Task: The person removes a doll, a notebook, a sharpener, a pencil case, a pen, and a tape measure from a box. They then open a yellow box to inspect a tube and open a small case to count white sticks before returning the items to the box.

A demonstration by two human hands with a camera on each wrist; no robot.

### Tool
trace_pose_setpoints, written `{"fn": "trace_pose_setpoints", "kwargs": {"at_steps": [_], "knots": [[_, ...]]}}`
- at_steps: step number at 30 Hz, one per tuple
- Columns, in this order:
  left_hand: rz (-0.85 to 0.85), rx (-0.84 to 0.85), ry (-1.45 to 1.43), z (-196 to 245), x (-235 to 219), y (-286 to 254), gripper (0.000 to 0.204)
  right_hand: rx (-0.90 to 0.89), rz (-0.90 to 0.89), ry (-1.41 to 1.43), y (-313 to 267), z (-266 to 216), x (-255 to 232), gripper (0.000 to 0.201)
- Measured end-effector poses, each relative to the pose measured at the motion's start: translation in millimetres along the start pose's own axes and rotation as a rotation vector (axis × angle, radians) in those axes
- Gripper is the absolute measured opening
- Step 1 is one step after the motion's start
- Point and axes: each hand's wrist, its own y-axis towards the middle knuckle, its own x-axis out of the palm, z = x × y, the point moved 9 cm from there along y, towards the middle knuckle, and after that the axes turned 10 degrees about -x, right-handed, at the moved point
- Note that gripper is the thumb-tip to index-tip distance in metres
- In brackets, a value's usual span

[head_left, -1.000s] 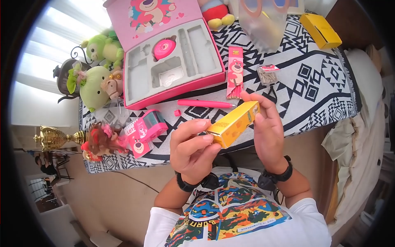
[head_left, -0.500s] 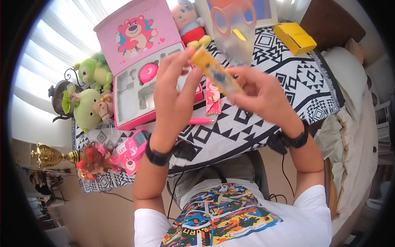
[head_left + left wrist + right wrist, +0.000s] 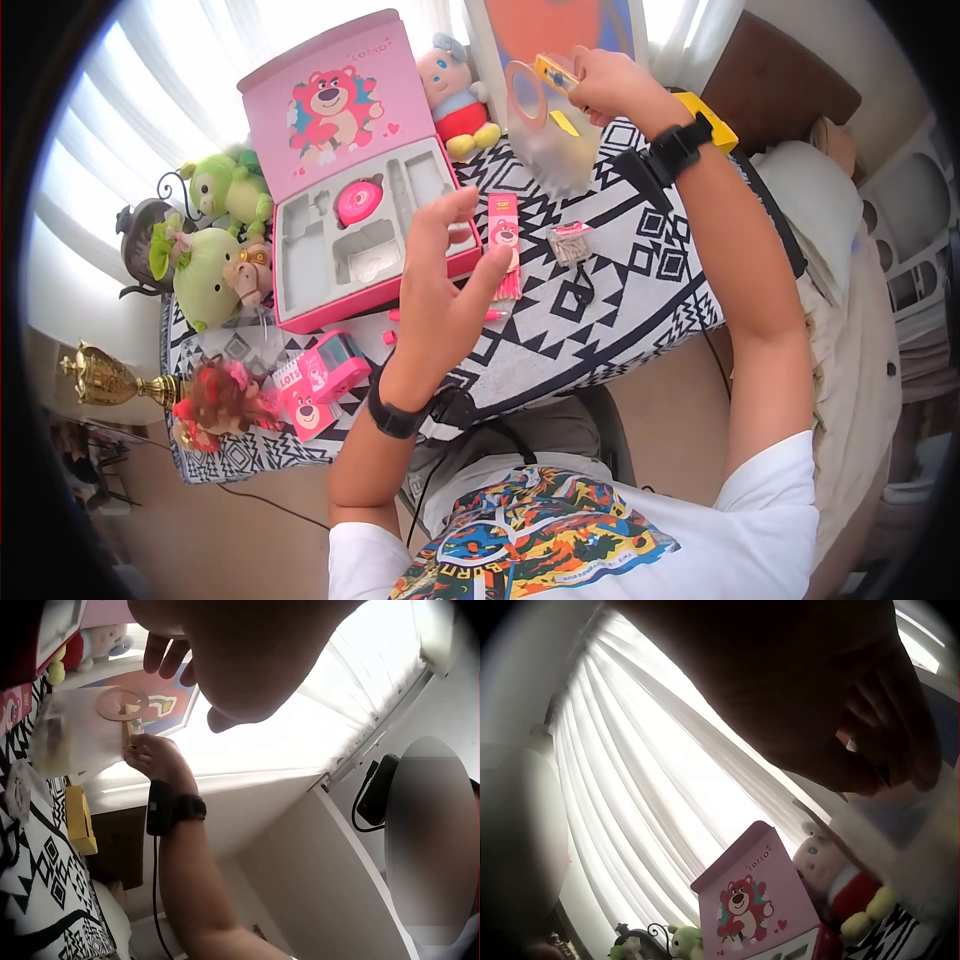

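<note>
My right hand (image 3: 622, 88) grips a small narrow yellow box (image 3: 553, 74) by one end, up at the ring handles of a translucent bag (image 3: 556, 160). In the left wrist view the same box (image 3: 128, 718) overlaps the bag's pink handle. The right wrist view shows that hand (image 3: 832, 697) dark against the window, its fingers over the bag's top. My left hand (image 3: 440, 290) hovers over the front of the table, holding nothing, thumb apart from the loosely bent fingers. Behind it stands an opened pink gift box (image 3: 300, 318) with a grey moulded insert.
A pink round item (image 3: 360, 203) sits in the insert. A pink pencil pack (image 3: 504, 232) and a small clear pack (image 3: 570, 243) lie to its right. Plush toys (image 3: 208, 280), a gold trophy (image 3: 108, 377) and pink stationery (image 3: 318, 378) line the left. A yellow carton (image 3: 718, 130) stands at the far right.
The small yellow box went from both hands near my chest up and away to the bag's handles, now in the right hand alone. My left hand let go and lowered.
</note>
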Motion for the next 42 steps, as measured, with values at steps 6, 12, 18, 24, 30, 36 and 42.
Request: {"fn": "trace_pose_setpoints", "kwargs": {"at_steps": [6,12,18,24,30,36,42], "knots": [[-0.018,-0.046,-0.007,-2,-32,-44,0.054,0.088,-0.208,-0.236,19,-17,23,0.014],[-0.006,-0.143,-0.025,-17,-62,-83,0.054,-0.064,-0.312,-0.435,41,-26,46,0.024],[0.040,-0.214,0.120,-40,-88,-129,0.053,-0.160,-0.442,-0.605,77,47,95,0.029],[0.061,-0.300,0.176,-56,-93,-161,0.052,0.012,-0.301,0.042,94,131,118,0.032],[0.098,-0.334,0.182,-57,-95,-176,0.048,-0.596,-0.634,-0.423,106,93,129,0.036],[0.120,-0.302,0.266,-52,-105,-182,0.044,-0.189,-0.201,-0.204,93,44,55,0.017],[0.249,-0.343,0.321,-60,-143,-198,0.041,-0.650,0.370,0.275,-11,7,-49,0.028]]}}
